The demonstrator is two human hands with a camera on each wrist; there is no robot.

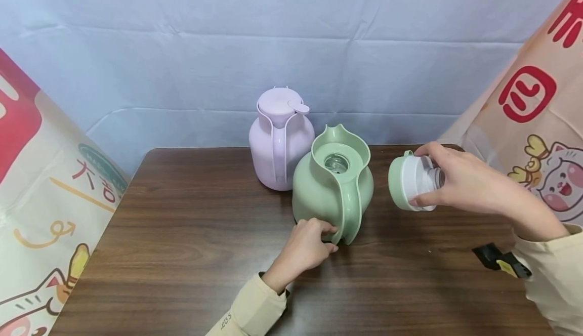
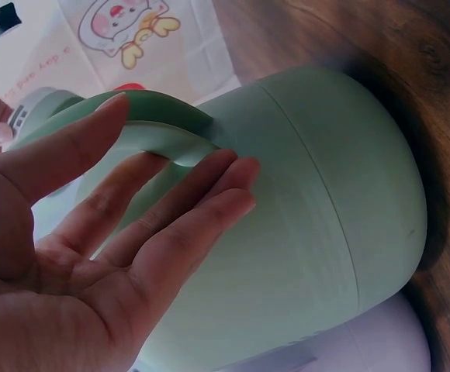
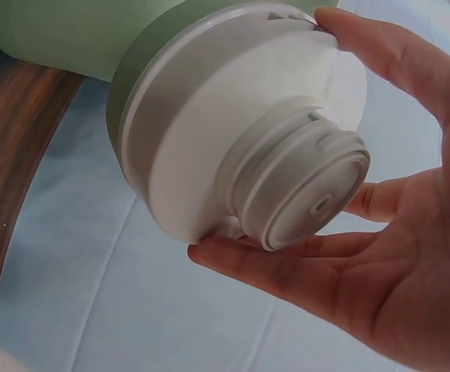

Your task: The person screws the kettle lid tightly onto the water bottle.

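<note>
A green thermos jug [image 1: 314, 194] stands on the table with its top off, so the round mouth [image 1: 337, 163] shows. My left hand [image 1: 309, 245] is at the lower part of its handle [image 1: 350, 209]. In the left wrist view the fingers [image 2: 186, 225] are fairly straight and lie against or right beside the handle, not wrapped round it. Out to the right of the jug, my right hand [image 1: 469, 179] holds the jug's lid [image 1: 412, 181] in the air, tipped sideways. Its white threaded stopper [image 3: 302, 186] faces the palm, with thumb and fingers gripping the rim.
A lilac thermos jug [image 1: 261, 149] with its lid on stands just behind and left of the green one. Both are on a dark wood table [image 1: 196, 224]. A pale cloth [image 1: 205, 73] hangs behind, with printed cloths [image 1: 546, 138] at the sides.
</note>
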